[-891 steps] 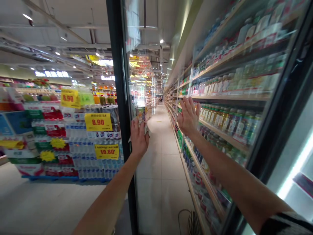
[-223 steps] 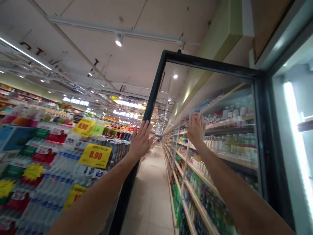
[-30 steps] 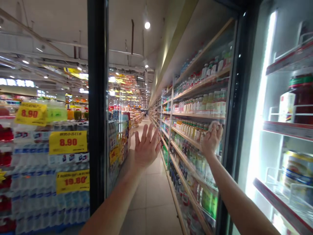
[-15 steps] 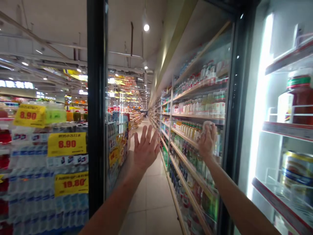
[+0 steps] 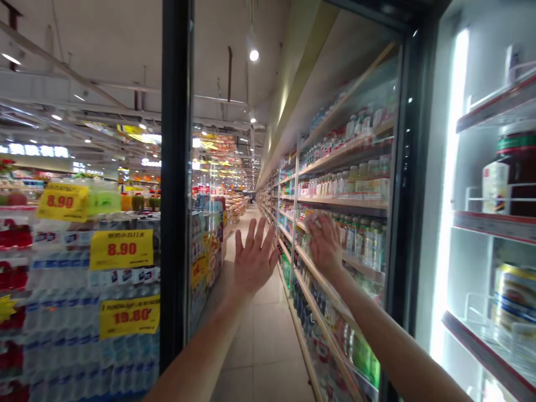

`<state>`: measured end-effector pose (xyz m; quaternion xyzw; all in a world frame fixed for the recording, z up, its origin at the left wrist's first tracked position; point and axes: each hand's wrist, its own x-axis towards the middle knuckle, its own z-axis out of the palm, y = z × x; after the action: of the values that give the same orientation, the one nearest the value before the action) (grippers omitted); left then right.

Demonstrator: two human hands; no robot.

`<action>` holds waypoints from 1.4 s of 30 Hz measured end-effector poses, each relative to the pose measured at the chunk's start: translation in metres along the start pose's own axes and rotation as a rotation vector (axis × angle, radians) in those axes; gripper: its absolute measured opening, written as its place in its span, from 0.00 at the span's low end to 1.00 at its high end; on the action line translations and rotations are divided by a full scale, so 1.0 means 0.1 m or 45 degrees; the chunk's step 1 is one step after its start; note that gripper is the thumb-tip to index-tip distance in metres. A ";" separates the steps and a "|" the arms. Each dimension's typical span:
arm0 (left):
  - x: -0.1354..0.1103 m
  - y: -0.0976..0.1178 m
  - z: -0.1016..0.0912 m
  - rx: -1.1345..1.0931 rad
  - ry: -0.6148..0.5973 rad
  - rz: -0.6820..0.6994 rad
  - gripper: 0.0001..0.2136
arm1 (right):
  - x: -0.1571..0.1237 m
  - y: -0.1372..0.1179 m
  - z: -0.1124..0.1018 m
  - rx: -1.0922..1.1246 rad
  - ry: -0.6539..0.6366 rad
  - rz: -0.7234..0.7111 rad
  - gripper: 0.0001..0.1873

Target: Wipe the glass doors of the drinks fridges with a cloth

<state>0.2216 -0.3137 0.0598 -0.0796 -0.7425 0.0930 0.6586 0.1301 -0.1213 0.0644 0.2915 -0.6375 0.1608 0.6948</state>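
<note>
Black-framed glass door [image 5: 176,184] is standing ajar, lit cooler shelves [image 5: 494,226] showing at right. Left hand [image 5: 254,257] is keeping its place at the pane, fingers spread, seemingly holding nothing; contact with the glass is remaining unclear. Right hand [image 5: 324,243] is shifting leftward from the door's right-hand edge over the last second, fingers pressed together on a cloth. Pale cloth [image 5: 313,218] is sitting under those fingertips, now apparently covering a more central stretch of glass.

Left of frame: upper yellow sign [image 5: 62,202] reads 8.90, middle yellow sign [image 5: 121,249] 8.90, lower yellow sign [image 5: 129,317] 19.80. Fine print blurred.
</note>
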 end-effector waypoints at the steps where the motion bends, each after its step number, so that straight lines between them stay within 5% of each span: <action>1: 0.00 0.00 0.01 0.003 -0.005 0.000 0.23 | 0.06 0.11 0.01 -0.027 0.075 0.122 0.24; 5: -0.01 0.01 0.01 0.008 -0.008 0.011 0.23 | 0.29 0.40 0.09 -0.090 0.278 0.493 0.27; 9: -0.03 -0.16 -0.13 -0.054 -0.033 0.093 0.20 | 0.34 0.42 0.12 -0.094 0.257 0.516 0.27; 13: -0.06 -0.57 -0.37 0.040 -0.042 -0.011 0.20 | 0.37 0.32 0.13 -0.086 0.265 0.503 0.27; 16: -0.11 -0.83 -0.47 0.126 -0.057 -0.032 0.21 | 0.29 -0.06 0.17 -0.047 0.191 0.313 0.26; 21: -0.23 -0.94 -0.46 0.137 -0.034 0.062 0.22 | -0.22 -1.05 0.19 0.139 -0.198 -0.346 0.25; 24: -0.27 -0.94 -0.44 0.095 -0.033 0.079 0.24 | -0.22 -1.22 0.16 0.237 -0.275 -0.667 0.23; 26: -0.28 -0.96 -0.44 0.042 -0.035 0.096 0.25 | 0.08 -1.11 0.16 0.200 -0.250 -0.526 0.23; 29: -0.30 -1.01 -0.44 -0.079 -0.007 0.108 0.27 | 0.67 -0.86 0.20 0.090 -0.164 -0.037 0.25; 31: -0.30 -1.04 -0.44 -0.172 0.023 0.107 0.27 | 0.83 -0.83 0.24 0.077 -0.171 0.053 0.26; 34: -0.31 -1.07 -0.44 -0.291 0.045 0.105 0.27 | 0.48 -1.07 0.24 0.129 -0.298 -0.154 0.27; 38: -0.32 -1.08 -0.43 -0.356 0.036 0.115 0.27 | -0.25 -1.49 0.25 0.306 -0.441 -0.681 0.24; 40: -0.32 -1.09 -0.43 -0.375 0.026 0.119 0.27 | -0.24 -1.55 0.30 0.334 -0.427 -0.717 0.22; 42: -0.32 -1.10 -0.42 -0.397 0.027 0.112 0.26 | 0.05 -1.52 0.37 0.299 -0.383 -0.548 0.23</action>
<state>0.2675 -0.4265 0.0604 -0.2143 -0.7368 0.0046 0.6413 0.1922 -0.2626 0.0399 0.5192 -0.6337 0.0372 0.5722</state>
